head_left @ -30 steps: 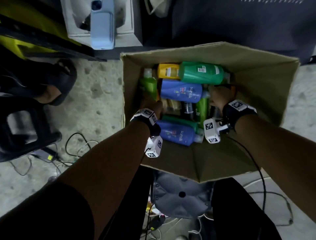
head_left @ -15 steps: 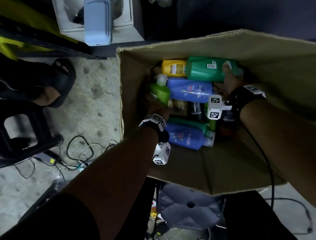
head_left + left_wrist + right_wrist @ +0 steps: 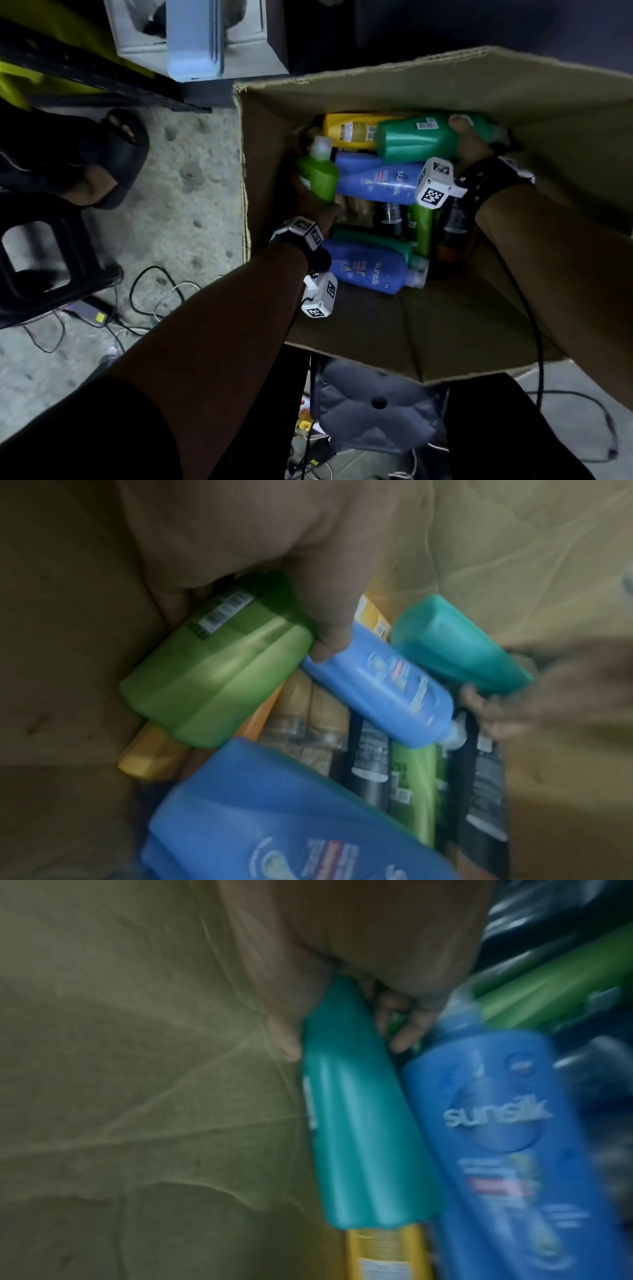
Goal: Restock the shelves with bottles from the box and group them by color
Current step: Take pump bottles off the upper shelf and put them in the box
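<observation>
Barcode on the lime bottle (left wrist view only), head view's side plain.

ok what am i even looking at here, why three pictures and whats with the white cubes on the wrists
No robot here: a person is unpacking a cardboard box of shampoo bottles. The big picture comes from a camera worn on the head, looking down. The white cubes are small cameras strapped to each wrist; they give the two blurry close-ups.

The left hand grips a light green bottle, its barcode visible in the left wrist view. The right hand holds a teal green bottle near its cap end. Between them lies a blue Sunsilk bottle, with a yellow bottle behind and another blue bottle nearer the person.
</observation>
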`<state>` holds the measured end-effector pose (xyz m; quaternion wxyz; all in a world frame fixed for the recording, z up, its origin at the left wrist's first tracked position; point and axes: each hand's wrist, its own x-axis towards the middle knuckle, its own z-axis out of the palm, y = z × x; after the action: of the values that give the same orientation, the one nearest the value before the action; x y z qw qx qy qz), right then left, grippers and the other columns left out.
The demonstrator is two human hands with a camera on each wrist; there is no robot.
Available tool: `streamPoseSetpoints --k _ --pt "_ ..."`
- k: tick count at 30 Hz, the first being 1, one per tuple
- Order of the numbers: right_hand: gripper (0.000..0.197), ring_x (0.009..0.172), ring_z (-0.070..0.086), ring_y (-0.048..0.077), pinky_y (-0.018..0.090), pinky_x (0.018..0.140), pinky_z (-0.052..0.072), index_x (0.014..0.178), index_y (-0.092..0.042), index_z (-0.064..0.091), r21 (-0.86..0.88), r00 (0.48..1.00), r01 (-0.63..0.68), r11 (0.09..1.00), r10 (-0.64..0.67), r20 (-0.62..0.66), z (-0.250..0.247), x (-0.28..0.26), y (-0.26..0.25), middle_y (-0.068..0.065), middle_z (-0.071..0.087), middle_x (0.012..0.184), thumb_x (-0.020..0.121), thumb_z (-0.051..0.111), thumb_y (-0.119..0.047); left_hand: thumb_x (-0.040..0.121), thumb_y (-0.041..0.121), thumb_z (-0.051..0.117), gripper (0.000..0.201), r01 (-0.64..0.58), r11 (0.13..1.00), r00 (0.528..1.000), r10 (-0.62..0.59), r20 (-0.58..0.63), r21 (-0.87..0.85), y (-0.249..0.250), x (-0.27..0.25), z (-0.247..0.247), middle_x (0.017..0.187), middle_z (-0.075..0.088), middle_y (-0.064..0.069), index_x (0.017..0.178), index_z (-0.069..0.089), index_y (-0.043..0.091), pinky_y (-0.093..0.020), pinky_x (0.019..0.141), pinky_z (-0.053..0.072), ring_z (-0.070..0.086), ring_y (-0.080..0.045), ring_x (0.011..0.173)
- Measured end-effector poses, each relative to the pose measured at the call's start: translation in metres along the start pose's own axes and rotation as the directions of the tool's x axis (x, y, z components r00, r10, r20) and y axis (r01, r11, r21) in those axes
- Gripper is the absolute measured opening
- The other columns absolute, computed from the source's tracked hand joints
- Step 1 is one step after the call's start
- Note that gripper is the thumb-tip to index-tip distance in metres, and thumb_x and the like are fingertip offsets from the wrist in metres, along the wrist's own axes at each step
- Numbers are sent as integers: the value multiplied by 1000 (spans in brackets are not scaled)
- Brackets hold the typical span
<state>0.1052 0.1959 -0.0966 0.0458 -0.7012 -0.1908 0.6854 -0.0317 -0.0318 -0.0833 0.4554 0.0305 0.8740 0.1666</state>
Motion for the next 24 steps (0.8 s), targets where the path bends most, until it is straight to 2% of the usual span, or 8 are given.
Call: streamPoseSetpoints --k 2,7,9,12,15,17,19,24 --pt "57 116 68 28 44 93 59 141 -16 56 -18 990 56 998 -58 -128 -8 -14 4 7 66 134 93 70 -43 77 20 82 110 2 997 1000 -1 13 -78 6 -6 -6 138 49 -10 160 11 22 -35 89 39 56 -31 116" --pt "40 72 74 11 26 53 59 118 -19 69 13 965 117 993 -111 -236 -19 -51 8 -1 75 103 86 77 -42 79 26 84 105 30 989 995 -15 100 -144 22 -29 -30 128 57 -4 159 15 23 -33 88 42 60 -26 110" --pt "47 80 74 9 24 58 58 130 -16 66 8 956 195 981 -189 -226 -20 -64 9 1 74 116 88 76 -34 78 31 85 107 32 992 994 -19 111 -122 27 -45 -43 135 58 -5 159 15 25 -36 93 47 61 -27 115" --pt "42 103 73 20 41 88 61 129 -16 64 -20 943 280 960 -279 -184 -24 -89 12 6 72 123 88 75 -19 75 31 88 100 4 998 995 2 103 -56 35 -71 -59 131 60 -9 151 25 19 -40 92 49 62 -31 115" --pt "41 99 75 23 46 86 61 124 -17 63 -98 951 291 952 -299 -79 -35 -121 21 8 74 115 86 76 -18 74 30 89 86 -1 1000 994 4 111 -25 38 -99 -72 118 59 -8 135 31 15 -39 89 49 63 -34 111" --pt "43 103 74 28 47 87 60 125 -32 63 -124 967 252 960 -254 -2 -43 -149 28 7 73 116 86 78 -23 74 31 89 81 2 1000 991 -1 132 -6 42 -119 -80 120 61 -11 129 32 16 -42 91 51 64 -34 109" --pt "34 103 73 30 50 88 60 105 -53 66 -153 977 213 965 -209 44 -48 -177 37 2 75 111 84 80 -30 76 30 89 74 11 1000 986 -9 165 -10 41 -137 -86 118 61 -12 121 31 18 -43 90 52 64 -33 106" --pt "44 101 72 35 56 86 60 125 -23 57 -193 990 135 972 -127 57 -63 -232 69 17 71 117 88 79 -21 76 32 88 71 -29 1000 971 30 238 -9 32 -182 -100 97 59 4 123 36 19 -25 67 43 59 -15 81"
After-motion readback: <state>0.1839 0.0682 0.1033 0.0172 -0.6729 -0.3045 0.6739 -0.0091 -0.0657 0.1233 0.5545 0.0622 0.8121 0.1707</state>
